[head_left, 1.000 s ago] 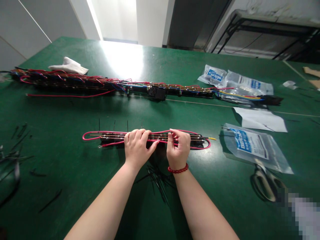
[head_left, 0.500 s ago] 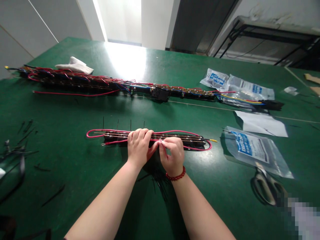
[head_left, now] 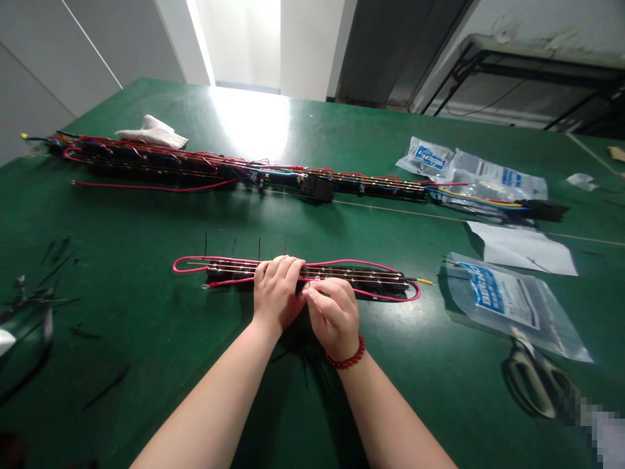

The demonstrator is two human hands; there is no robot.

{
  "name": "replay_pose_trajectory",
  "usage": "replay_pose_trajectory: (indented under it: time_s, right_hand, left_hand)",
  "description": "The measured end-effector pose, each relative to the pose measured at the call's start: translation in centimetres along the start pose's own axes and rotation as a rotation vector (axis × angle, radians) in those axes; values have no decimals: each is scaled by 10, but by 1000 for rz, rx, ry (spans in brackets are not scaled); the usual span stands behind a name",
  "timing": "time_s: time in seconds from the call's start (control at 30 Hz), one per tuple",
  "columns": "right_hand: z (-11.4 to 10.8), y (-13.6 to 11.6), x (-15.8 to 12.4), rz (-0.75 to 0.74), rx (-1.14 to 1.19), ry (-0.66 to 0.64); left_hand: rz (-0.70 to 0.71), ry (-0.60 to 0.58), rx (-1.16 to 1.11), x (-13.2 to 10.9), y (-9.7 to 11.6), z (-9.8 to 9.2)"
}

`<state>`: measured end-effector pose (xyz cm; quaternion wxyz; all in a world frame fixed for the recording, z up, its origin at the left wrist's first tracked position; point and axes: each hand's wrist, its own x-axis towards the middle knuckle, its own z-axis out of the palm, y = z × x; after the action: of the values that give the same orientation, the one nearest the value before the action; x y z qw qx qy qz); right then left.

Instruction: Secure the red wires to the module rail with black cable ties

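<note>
A short black wired strip [head_left: 381, 279] lies across the table in front of me, with bare metal rods along its top and a red cable [head_left: 185, 259] looped around it. My left hand [head_left: 278, 286] is wrapped over its middle, thumb on the near side. Beside that thumb, my right hand [head_left: 336, 309] pinches at the strip's near edge; what lies between its fingertips is too small to make out. Several thin black cable ties [head_left: 259, 249] stick up along the far side, left of my hands. More loose cable ties [head_left: 319, 378] lie in shadow beneath my wrists.
A longer wired strip [head_left: 205, 166] stretches across the table behind, with a white glove [head_left: 153, 132] against it. At right lie plastic bags [head_left: 512, 296], white paper [head_left: 525, 249] and scissors [head_left: 530, 384]. Black scraps [head_left: 36, 299] are scattered at left.
The view has shifted slightly, so everything sits a little lower and further right. My right fingertips have moved closer to my left thumb. My left hand keeps its hold on the strip.
</note>
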<state>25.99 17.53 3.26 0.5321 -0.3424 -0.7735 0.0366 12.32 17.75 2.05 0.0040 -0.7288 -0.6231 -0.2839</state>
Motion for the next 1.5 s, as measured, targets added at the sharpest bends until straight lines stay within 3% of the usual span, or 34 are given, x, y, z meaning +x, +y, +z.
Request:
replay_pose_trajectory:
  time_s: [0.43, 1.13, 1.5]
  right_hand:
    - [-2, -2, -1, -48, -73, -1]
    - [-1, 5, -1, 5, -33, 27]
    - [0, 10, 0, 136, -47, -11]
  left_hand:
    - [1, -9, 6, 2, 2, -3]
    - [-11, -17, 7, 2, 1, -1]
    - [4, -32, 1, 2, 1, -3]
